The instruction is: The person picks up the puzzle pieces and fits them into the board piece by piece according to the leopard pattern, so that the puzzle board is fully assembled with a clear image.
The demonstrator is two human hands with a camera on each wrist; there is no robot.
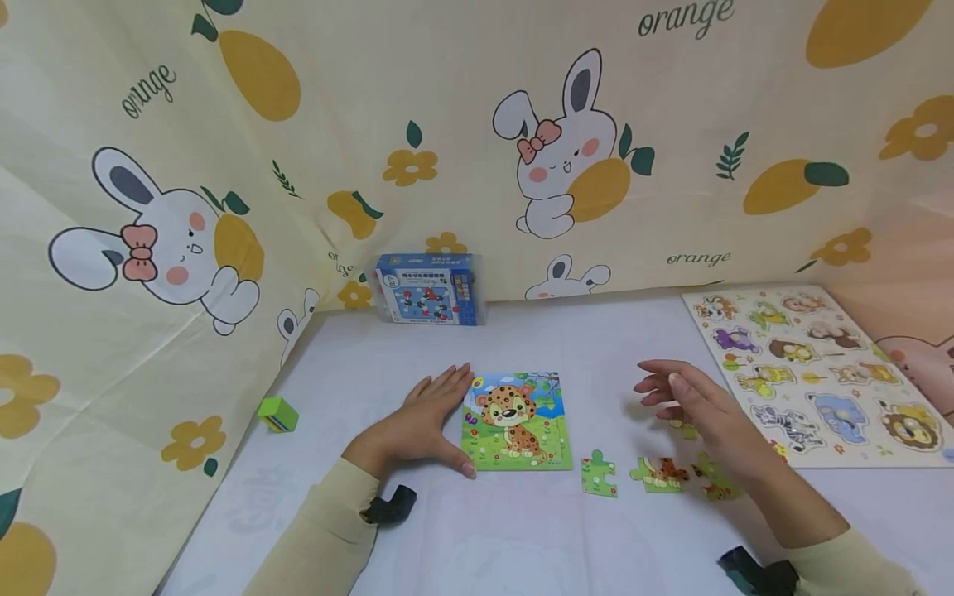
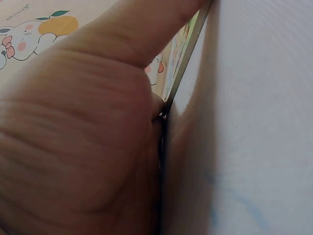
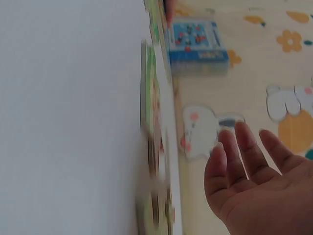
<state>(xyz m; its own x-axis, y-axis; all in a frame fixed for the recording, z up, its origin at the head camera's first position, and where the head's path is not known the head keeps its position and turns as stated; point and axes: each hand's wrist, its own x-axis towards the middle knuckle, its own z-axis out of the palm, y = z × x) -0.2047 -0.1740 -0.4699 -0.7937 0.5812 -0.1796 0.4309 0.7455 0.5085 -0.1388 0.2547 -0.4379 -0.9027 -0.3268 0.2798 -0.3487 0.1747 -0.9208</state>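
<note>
A square leopard picture puzzle (image 1: 517,422) lies flat on the white tabletop. My left hand (image 1: 421,426) rests at its left edge, fingers extended toward the top corner and thumb at the lower corner. In the left wrist view, the palm (image 2: 73,142) lies close along the table surface. My right hand (image 1: 701,410) hovers to the right of the puzzle, its fingers loosely bent and holding nothing. Beneath and beside it are loose jigsaw pieces: a green one (image 1: 599,474), a spotted one (image 1: 662,474) and another spotted one (image 1: 717,478). Part of a further piece (image 1: 684,430) shows under the fingers.
An animal board (image 1: 812,364) lies at the right. A blue boxed set (image 1: 428,290) stands against the patterned backdrop cloth (image 1: 462,124). A small green block (image 1: 278,415) sits at the far left, near the cloth's edge.
</note>
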